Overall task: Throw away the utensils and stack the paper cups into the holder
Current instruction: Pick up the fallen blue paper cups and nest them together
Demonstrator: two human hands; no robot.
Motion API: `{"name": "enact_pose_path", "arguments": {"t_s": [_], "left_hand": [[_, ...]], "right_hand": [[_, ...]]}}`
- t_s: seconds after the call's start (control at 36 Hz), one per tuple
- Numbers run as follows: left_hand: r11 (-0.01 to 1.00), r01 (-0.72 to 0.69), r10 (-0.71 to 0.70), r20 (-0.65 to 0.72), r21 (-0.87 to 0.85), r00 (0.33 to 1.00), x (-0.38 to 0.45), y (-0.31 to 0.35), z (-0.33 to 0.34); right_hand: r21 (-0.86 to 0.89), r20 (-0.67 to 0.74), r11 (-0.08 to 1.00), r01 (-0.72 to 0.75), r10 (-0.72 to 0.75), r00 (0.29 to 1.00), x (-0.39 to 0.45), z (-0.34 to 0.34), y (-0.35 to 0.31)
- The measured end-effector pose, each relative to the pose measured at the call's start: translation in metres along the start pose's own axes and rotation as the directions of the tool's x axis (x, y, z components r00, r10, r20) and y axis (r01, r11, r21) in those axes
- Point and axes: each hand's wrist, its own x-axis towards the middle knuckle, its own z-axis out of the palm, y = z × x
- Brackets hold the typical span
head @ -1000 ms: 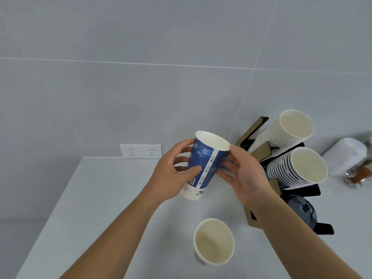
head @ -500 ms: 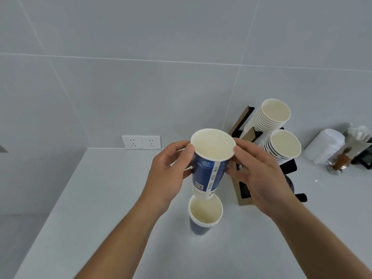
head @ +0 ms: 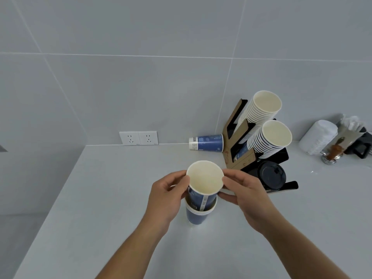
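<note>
A blue paper cup (head: 205,179) with a cream inside sits partly pushed into a second blue cup (head: 198,216) standing on the white counter. My left hand (head: 167,195) grips the upper cup's left side near the rim. On the rim's right side my right hand (head: 244,193) pinches it. A third blue cup (head: 207,142) lies on its side by the wall. The brown and black cup holder (head: 239,125) carries two tilted stacks of cups (head: 267,135) at the right.
Black lids (head: 271,176) rest at the holder's base. A white roll (head: 318,136) and a metal caddy (head: 342,137) stand far right. Two wall sockets (head: 138,137) sit at the back. The counter's left edge (head: 54,200) drops off.
Both hands have lowered the held cup from above the standing cup down into it. The view has shifted, and the lying cup by the wall now shows.
</note>
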Motion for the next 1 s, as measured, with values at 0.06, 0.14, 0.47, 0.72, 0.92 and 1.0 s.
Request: {"name": "enact_pose_path", "arguments": {"t_s": [0.06,0.14,0.47,0.72,0.92,1.0], "left_hand": [[1.0,0.027,-0.027,-0.02,0.004,0.999,0.001,-0.006,0.001],[0.999,0.045,-0.044,-0.036,0.009,0.998,0.002,-0.013,0.002],[0.994,0.041,-0.042,0.006,0.099,0.999,0.003,-0.037,0.001],[0.998,0.017,-0.019,0.032,0.066,0.999,0.005,-0.049,-0.003],[0.997,0.062,-0.063,0.041,0.035,0.997,0.01,-0.055,-0.004],[0.995,0.093,-0.094,0.045,0.036,0.995,0.013,-0.058,-0.006]], "right_hand": [[-0.027,-0.01,0.999,-0.02,0.02,1.0,0.004,-0.001,0.006],[-0.114,-0.026,0.993,-0.024,0.021,0.999,0.011,-0.001,0.015],[-0.294,-0.041,0.953,-0.069,0.06,0.997,0.026,0.0,0.052],[0.03,-0.023,0.989,-0.147,0.148,0.989,0.028,0.003,0.065],[0.024,-0.007,0.982,-0.189,0.189,0.982,0.033,0.003,0.066],[0.006,0.012,0.979,-0.202,0.202,0.979,0.037,0.001,0.062]]}}
